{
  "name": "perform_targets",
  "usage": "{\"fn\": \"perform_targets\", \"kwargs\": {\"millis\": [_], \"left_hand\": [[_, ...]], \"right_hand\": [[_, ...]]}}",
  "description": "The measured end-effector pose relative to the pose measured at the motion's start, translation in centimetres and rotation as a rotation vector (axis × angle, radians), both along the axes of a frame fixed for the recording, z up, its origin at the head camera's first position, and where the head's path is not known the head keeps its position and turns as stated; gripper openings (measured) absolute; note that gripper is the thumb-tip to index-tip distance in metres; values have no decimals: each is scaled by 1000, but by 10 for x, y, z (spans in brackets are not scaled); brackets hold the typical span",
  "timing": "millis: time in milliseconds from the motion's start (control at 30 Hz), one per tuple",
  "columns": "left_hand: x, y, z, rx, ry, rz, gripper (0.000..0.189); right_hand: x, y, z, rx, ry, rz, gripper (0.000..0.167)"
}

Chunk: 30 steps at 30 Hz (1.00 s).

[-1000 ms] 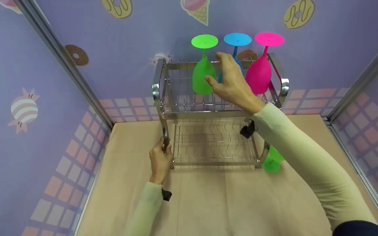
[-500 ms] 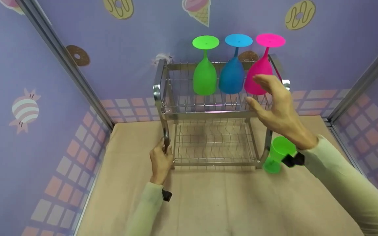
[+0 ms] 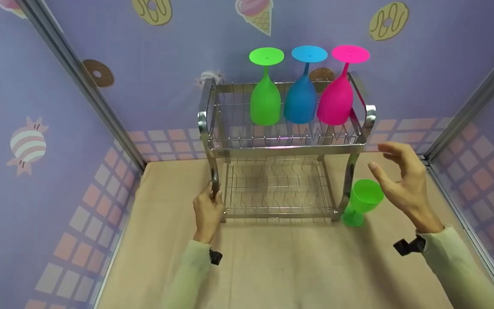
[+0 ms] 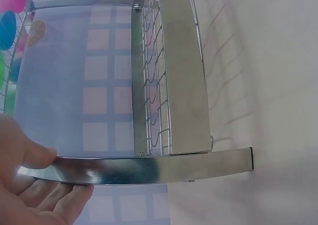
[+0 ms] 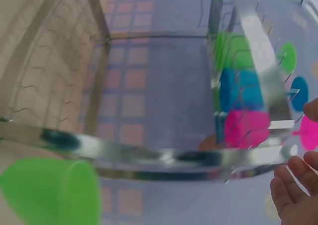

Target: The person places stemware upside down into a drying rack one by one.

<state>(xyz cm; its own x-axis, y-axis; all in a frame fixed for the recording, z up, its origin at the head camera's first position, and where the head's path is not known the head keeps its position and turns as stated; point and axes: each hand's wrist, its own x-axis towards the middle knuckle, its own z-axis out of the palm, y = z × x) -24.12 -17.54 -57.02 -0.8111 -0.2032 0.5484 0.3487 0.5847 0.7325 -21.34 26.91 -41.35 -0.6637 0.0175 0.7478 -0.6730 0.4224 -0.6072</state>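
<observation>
My left hand (image 3: 207,214) grips the left front leg of a two-tier metal dish rack (image 3: 285,151); in the left wrist view the thumb (image 4: 37,154) lies on one side of the metal and the fingers on the other. To the right of the rack, my right hand (image 3: 405,189) hovers with fingers spread, holding nothing. Just left of it an upright green goblet (image 3: 366,195) stands on the table beside the right front leg. On the upper tier a green goblet (image 3: 266,103), a blue goblet (image 3: 300,101) and a pink goblet (image 3: 335,101) sit upside down in a row.
The rack's lower wire tier (image 3: 268,184) lies close to the beige tabletop (image 3: 272,262). Patterned purple panels stand at the back, left and right, with metal rails (image 3: 101,107) at the corners.
My right hand has come away from the upside-down goblets, moving right and down to beside the standing green goblet. The left hand keeps its grip on the rack leg.
</observation>
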Motion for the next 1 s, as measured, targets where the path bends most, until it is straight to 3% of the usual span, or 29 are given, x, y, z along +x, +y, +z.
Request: {"fn": "perform_targets", "kwargs": {"millis": [333,633,833,1000], "left_hand": [[1,0,1,1,-26,21,28],[0,1,0,2,-30,13,23],[1,1,0,-18,-46,20,30],[3,1,0,-32,-32,29,37]], "right_hand": [[13,31,-72,-114,-108,-40,46],[21,43,-113,-144,-165,-106,49],[28,44,-134,-173,-312,-172,57],[21,51,-166,-148,-444,-239,70]]}}
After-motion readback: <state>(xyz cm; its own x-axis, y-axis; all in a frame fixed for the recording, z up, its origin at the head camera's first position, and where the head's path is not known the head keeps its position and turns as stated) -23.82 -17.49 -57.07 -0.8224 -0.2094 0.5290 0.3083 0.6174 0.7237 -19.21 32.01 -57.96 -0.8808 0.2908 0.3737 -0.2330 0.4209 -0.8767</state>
